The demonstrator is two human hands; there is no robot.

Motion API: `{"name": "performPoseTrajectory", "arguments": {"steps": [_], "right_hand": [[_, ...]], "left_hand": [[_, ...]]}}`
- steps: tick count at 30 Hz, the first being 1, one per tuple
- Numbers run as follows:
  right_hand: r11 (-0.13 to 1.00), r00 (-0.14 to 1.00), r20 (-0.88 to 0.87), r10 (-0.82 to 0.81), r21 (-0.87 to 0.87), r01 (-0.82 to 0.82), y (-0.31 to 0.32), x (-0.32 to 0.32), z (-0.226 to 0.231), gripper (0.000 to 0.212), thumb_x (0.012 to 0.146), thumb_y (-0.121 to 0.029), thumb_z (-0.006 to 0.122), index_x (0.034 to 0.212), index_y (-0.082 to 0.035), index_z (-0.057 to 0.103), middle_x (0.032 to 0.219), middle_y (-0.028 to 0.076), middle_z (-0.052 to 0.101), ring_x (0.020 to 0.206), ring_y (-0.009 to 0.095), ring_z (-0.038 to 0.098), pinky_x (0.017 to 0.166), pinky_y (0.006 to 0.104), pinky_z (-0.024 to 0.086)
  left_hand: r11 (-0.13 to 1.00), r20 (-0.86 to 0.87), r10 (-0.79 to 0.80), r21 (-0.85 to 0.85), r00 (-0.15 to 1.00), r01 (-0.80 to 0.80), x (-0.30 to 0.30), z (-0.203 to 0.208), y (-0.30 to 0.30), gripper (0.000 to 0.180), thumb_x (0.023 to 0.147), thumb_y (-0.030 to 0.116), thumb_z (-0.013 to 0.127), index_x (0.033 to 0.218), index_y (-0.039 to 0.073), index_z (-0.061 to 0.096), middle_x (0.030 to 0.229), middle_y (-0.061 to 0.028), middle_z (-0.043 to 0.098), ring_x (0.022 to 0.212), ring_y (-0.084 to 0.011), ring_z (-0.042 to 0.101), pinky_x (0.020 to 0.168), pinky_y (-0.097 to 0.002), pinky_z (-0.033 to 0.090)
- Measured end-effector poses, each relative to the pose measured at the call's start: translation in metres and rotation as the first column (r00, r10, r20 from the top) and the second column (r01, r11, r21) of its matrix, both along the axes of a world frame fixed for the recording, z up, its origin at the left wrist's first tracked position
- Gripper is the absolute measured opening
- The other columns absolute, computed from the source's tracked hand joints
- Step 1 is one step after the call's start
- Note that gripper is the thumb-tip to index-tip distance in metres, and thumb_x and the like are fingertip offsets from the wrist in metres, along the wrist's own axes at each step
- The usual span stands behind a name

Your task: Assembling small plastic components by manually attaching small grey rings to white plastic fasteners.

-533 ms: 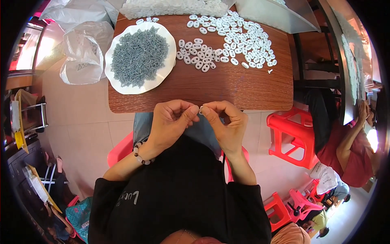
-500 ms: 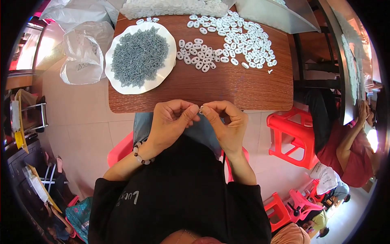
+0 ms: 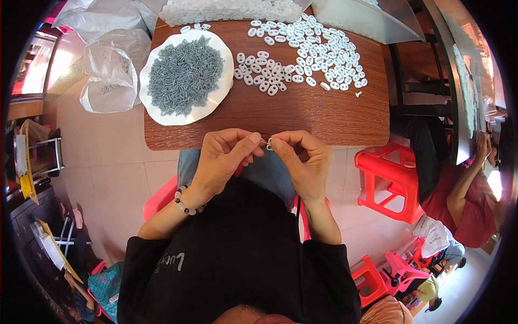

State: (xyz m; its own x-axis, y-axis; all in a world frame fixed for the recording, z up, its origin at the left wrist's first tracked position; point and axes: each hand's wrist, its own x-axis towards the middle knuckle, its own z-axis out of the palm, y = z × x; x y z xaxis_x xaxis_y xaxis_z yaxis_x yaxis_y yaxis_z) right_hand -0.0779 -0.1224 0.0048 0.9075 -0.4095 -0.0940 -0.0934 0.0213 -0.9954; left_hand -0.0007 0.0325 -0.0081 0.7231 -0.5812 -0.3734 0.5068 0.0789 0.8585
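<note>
Just past the table's near edge, my right hand (image 3: 306, 161) pinches a small white oval two-hole plastic piece (image 3: 269, 145) between thumb and forefinger. My left hand (image 3: 224, 159) meets it from the other side, thumb and forefinger pressed together at the piece's edge. Whatever sits between those left fingertips is too small to make out. Beyond my hands, a white wavy-rimmed plate (image 3: 147, 86) carries a heap of small grey screw-like pieces (image 3: 186, 75). Many matching white oval pieces (image 3: 329, 56) lie loose across the far right of the brown table (image 3: 253, 116).
A clear bin (image 3: 232, 12) of white pieces stands at the table's far edge, with a transparent sheet-sided container (image 3: 367, 21) beside it. White plastic bags (image 3: 110, 70) lie left of the table. A red stool (image 3: 386, 181) stands right; a co-worker in a dark red top (image 3: 458, 210) sits beyond it.
My left fingertips have shifted slightly up and left, drawing a little apart from the right ones. More of the white oval piece now shows in my right fingers.
</note>
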Motion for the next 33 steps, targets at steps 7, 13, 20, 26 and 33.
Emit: {"name": "performPoseTrajectory", "arguments": {"steps": [7, 13, 20, 26, 33], "right_hand": [[1.0, 1.0, 0.006, 0.004, 0.011, -0.004, -0.0001, 0.0001, 0.0003, 0.009, 0.088, -0.005, 0.068, 0.093, 0.003, 0.068, 0.082, 0.001, 0.066, 0.072, 0.003, 0.056, 0.065, 0.0163, 0.044], [1.0, 1.0, 0.005, -0.014, 0.023, 0.014, 0.0007, -0.0007, -0.0019, 0.009, 0.088, -0.005, 0.067, 0.093, 0.003, 0.068, 0.082, 0.002, 0.067, 0.072, 0.003, 0.058, 0.064, 0.0165, 0.045], [1.0, 1.0, 0.006, -0.013, -0.007, 0.013, 0.0026, 0.0001, -0.0031, 0.008, 0.087, -0.003, 0.068, 0.093, 0.003, 0.068, 0.082, 0.002, 0.067, 0.072, 0.004, 0.058, 0.064, 0.0168, 0.045], [0.999, 1.0, -0.021, 0.004, -0.034, -0.005, 0.001, 0.002, 0.0002, 0.007, 0.087, -0.003, 0.068, 0.092, 0.002, 0.068, 0.082, 0.002, 0.067, 0.072, 0.004, 0.058, 0.065, 0.017, 0.045], [0.999, 1.0, -0.017, 0.0, -0.054, -0.001, -0.0006, 0.0047, 0.0012, 0.009, 0.088, -0.005, 0.068, 0.093, 0.003, 0.068, 0.083, 0.002, 0.067, 0.074, 0.005, 0.058, 0.067, 0.0179, 0.045]], "left_hand": [[0.999, -0.012, -0.021, 0.028, 1.0, 0.021, -0.0009, 0.0026, 0.0003, 0.017, 0.091, 0.014, 0.065, 0.095, -0.002, 0.07, 0.078, -0.0065, 0.069, 0.065, -0.0056, 0.057, 0.059, -0.02, 0.044], [1.0, -0.099, 0.017, -0.004, 0.995, -0.017, -0.0045, 0.0021, -0.0019, 0.016, 0.092, 0.014, 0.064, 0.095, -0.001, 0.07, 0.078, -0.0059, 0.069, 0.063, -0.0045, 0.054, 0.057, -0.019, 0.042], [0.998, -0.132, 0.03, -0.046, 0.991, -0.036, -0.0077, -0.0035, -0.0034, 0.017, 0.093, 0.015, 0.063, 0.097, -0.001, 0.07, 0.078, -0.005, 0.069, 0.062, -0.0037, 0.053, 0.056, -0.0176, 0.04], [0.995, -0.141, 0.047, -0.079, 0.989, -0.059, -0.0067, -0.0033, -0.0055, 0.02, 0.092, 0.018, 0.066, 0.099, 0.0, 0.07, 0.078, -0.0039, 0.069, 0.062, -0.0026, 0.053, 0.057, -0.0171, 0.042], [0.994, -0.16, -0.001, -0.106, 0.987, -0.017, -0.0018, -0.0032, -0.0015, 0.025, 0.095, 0.021, 0.058, 0.102, -0.001, 0.067, 0.084, -0.0051, 0.068, 0.065, -0.0059, 0.053, 0.059, -0.0201, 0.042]]}}
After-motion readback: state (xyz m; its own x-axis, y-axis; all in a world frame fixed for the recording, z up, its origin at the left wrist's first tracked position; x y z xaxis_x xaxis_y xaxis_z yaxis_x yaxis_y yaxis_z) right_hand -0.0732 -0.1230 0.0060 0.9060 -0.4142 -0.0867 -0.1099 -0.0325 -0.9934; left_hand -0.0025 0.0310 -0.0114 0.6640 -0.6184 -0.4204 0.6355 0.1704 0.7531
